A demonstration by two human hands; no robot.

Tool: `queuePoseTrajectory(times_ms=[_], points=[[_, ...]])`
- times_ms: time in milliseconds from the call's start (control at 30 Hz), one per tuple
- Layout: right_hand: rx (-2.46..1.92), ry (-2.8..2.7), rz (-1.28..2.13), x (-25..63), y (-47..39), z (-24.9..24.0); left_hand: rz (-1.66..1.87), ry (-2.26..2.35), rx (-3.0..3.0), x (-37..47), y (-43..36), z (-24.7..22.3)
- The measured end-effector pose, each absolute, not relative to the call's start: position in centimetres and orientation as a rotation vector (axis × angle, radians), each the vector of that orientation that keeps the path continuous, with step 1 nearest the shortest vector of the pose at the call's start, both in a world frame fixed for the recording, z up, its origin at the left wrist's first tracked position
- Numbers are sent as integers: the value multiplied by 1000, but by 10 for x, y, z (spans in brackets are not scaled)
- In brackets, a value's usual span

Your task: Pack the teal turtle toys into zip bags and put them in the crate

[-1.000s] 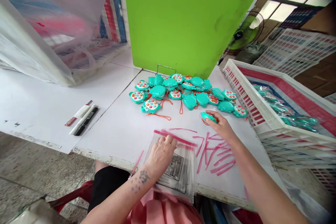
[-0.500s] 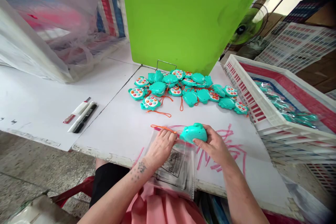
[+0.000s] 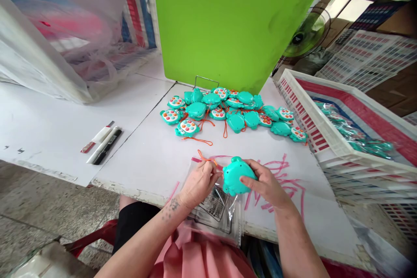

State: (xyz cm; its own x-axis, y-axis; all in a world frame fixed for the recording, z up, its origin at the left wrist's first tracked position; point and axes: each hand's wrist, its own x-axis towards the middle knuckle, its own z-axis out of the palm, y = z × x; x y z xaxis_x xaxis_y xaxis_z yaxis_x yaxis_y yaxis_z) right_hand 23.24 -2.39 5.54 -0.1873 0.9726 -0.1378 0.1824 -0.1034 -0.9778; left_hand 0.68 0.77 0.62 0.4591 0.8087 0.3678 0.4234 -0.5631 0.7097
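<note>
A teal toy (image 3: 237, 177), its plain back showing, is gripped by my right hand (image 3: 265, 182) at its right side, thumb on the back. Just left of it, my left hand (image 3: 201, 182) pinches an orange cord (image 3: 206, 157), whose loop sticks up above the fingers. Under both hands lie clear plastic bags (image 3: 216, 208) with dark print, at the table's front edge. Farther back, several teal toys (image 3: 196, 110) with orange cords are piled, some with white faces and coloured dots up.
Behind the pile stands a green board (image 3: 224, 21). A white basket (image 3: 339, 139) with bagged toys is on the right. Pens and a cutter (image 3: 103, 145) lie at the left. A large plastic bag (image 3: 65, 74) stands at the back left, and a fan (image 3: 304, 37) at the back right.
The toy in my right hand has turned more upright and come slightly nearer. My left fingers have drawn together, and the cord's loop now points up.
</note>
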Motion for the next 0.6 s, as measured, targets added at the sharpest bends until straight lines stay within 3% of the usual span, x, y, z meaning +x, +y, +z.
queuePoseTrajectory(times_ms=[200, 400, 600], points=[[-1337, -1422, 1406, 238, -29, 52, 919, 1015, 2251, 8, 11, 5], [-1311, -1216, 1089, 229, -17, 31, 672, 898, 2584, 9, 11, 7], [-1387, -1480, 1004, 218, -5, 21, 719, 915, 2601, 8, 11, 1]])
